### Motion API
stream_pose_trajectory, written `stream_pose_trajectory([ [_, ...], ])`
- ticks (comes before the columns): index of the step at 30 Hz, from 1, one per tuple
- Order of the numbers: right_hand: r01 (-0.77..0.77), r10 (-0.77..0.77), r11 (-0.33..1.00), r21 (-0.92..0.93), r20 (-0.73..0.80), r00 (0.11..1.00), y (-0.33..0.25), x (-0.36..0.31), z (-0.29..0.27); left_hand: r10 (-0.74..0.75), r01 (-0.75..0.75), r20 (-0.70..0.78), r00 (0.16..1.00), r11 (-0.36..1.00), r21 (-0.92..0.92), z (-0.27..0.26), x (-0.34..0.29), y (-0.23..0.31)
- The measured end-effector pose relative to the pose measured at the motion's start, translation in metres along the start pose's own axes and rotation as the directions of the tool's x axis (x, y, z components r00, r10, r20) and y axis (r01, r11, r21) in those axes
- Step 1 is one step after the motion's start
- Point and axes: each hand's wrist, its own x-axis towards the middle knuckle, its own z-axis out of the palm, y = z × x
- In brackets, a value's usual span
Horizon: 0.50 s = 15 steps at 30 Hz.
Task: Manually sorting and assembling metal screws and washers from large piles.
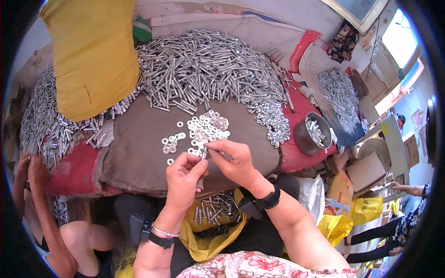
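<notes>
Over the near edge of the brown padded cloth, my left hand [183, 180] is closed round a metal bolt [204, 153], its upper end sticking up past the thumb. My right hand [235, 162] pinches at the bolt's top end with thumb and forefinger; whatever small piece sits in that pinch is hidden. Just beyond my fingers lies a pile of flat washers [208, 126], with a few loose washers [170, 139] to its left. Below my hands, an open yellow bag [199, 248] in my lap holds several bolts [215, 209].
A large heap of metal bolts [199, 65] spans the back, partly under a yellow sack [92, 55]. Nuts [273, 123] are piled at right, near a dark bucket [309, 146] of metal parts. Another person's hands [34, 171] are at far left; someone stands far right.
</notes>
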Motion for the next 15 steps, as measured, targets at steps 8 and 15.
stream_pose_trajectory([
  [8, -0.116, 0.107, 0.980, 0.161, 0.064, 0.992, -0.006, -0.007, -0.021, -0.059, 0.081, 0.121, 0.991, 0.980, -0.184, 0.010, -0.003, -0.006],
  [15, -0.264, 0.198, 0.950, 0.167, 0.331, 0.923, 0.002, 0.003, -0.025, 0.257, -0.255, 0.006, 0.966, 0.957, 0.137, 0.013, -0.009, -0.018],
])
